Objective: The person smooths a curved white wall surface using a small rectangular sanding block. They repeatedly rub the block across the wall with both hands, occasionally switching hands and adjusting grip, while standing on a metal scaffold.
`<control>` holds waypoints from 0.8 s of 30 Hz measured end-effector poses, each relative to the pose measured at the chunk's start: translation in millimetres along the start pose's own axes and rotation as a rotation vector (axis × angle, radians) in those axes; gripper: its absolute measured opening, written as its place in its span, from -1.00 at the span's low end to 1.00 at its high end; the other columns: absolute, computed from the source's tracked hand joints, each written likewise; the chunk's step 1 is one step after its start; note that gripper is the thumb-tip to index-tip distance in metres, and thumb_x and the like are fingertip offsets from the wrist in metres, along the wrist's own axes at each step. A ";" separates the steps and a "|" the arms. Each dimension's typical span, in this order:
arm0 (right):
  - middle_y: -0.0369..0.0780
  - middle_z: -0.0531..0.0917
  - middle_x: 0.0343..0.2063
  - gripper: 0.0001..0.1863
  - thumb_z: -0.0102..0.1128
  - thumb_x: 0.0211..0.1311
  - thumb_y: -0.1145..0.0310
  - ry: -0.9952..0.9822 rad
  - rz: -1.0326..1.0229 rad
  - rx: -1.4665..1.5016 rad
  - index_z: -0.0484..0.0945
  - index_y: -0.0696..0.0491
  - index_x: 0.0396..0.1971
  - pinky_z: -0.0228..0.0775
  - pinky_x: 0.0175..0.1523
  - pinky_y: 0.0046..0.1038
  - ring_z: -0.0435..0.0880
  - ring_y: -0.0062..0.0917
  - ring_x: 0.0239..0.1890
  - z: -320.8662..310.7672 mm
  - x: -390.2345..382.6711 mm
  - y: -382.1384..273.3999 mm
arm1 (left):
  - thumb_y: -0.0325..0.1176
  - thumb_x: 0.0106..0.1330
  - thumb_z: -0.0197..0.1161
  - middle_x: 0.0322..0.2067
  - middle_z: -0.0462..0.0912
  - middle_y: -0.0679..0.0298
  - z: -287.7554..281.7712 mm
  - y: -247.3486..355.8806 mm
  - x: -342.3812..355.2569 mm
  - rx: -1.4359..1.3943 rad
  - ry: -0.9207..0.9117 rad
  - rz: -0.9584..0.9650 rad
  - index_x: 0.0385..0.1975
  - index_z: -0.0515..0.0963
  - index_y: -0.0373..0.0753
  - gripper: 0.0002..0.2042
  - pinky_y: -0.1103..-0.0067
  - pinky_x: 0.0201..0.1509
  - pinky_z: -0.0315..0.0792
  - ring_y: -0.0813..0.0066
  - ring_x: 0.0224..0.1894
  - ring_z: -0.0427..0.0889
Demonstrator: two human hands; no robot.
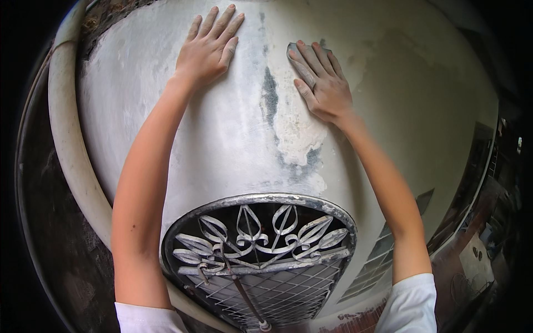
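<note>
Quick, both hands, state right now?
Left hand: open, fingers spread on the pale wall, nothing visibly held.
Right hand: open, fingers extended, a thin grey sheet between it and the wall.

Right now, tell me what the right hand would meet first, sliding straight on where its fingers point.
The way looks free: the right hand would likely cross pale wall toward the picture's top edge, though depth is unclear.
</note>
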State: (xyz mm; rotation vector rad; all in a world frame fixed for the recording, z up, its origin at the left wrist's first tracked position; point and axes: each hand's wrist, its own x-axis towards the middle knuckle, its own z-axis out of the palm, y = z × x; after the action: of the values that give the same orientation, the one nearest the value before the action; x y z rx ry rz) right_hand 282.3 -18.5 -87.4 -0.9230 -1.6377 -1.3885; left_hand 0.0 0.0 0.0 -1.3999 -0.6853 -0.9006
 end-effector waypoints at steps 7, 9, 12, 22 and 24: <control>-0.20 0.12 0.49 -0.36 -0.31 0.51 -0.06 0.289 0.278 -0.014 0.13 -0.11 0.48 -0.26 0.58 -0.13 0.02 -0.17 0.52 13.3 85.3 4.5 | 0.06 0.52 -0.31 0.52 -0.02 0.63 -11.1 -3.0 -17.1 0.135 -0.064 0.206 0.50 0.00 0.33 -0.46 0.37 0.65 -0.27 0.51 0.56 -0.09; -0.14 0.07 0.50 -0.34 -0.29 0.50 -0.02 0.256 0.308 0.019 0.09 -0.02 0.48 -0.32 0.58 -0.11 -0.03 -0.14 0.53 13.2 91.2 -8.7 | 0.07 0.52 -0.30 0.52 -0.02 0.64 -12.0 -3.2 -26.3 0.090 -0.066 0.254 0.50 0.00 0.35 -0.47 0.37 0.65 -0.28 0.52 0.56 -0.09; -0.02 0.00 0.51 -0.29 -0.24 0.48 0.06 0.158 0.290 0.045 -0.01 0.13 0.49 -0.40 0.58 -0.07 -0.11 -0.07 0.54 9.2 90.1 -28.0 | 0.07 0.54 -0.31 0.51 0.01 0.64 -12.6 -4.0 -36.6 0.038 -0.027 0.269 0.48 0.02 0.39 -0.49 0.36 0.65 -0.25 0.52 0.55 -0.07; -0.03 0.04 0.50 -0.30 -0.21 0.45 0.10 0.126 0.259 0.004 0.01 0.05 0.50 -0.34 0.57 -0.02 -0.06 -0.07 0.53 9.9 63.2 -65.8 | 0.05 0.54 -0.28 0.51 0.06 0.49 -11.1 9.3 -54.6 -0.037 0.086 0.064 0.48 0.11 0.27 -0.48 0.29 0.63 -0.23 0.39 0.55 -0.03; -0.09 0.05 0.50 -0.33 -0.24 0.47 0.06 0.183 0.224 0.003 0.04 -0.02 0.50 -0.34 0.57 -0.04 -0.05 -0.11 0.54 18.3 56.6 -71.7 | -0.05 0.50 -0.15 0.48 0.14 0.31 -11.5 9.2 -58.9 -0.212 0.079 0.045 0.42 0.25 0.10 -0.50 0.23 0.60 -0.18 0.21 0.54 0.02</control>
State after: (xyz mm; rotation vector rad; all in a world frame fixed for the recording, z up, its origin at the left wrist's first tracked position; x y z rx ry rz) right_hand 191.8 -8.0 -68.2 -0.9185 -1.3556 -1.2758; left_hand -23.7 -4.6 -55.7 -1.5519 -0.5075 -1.0103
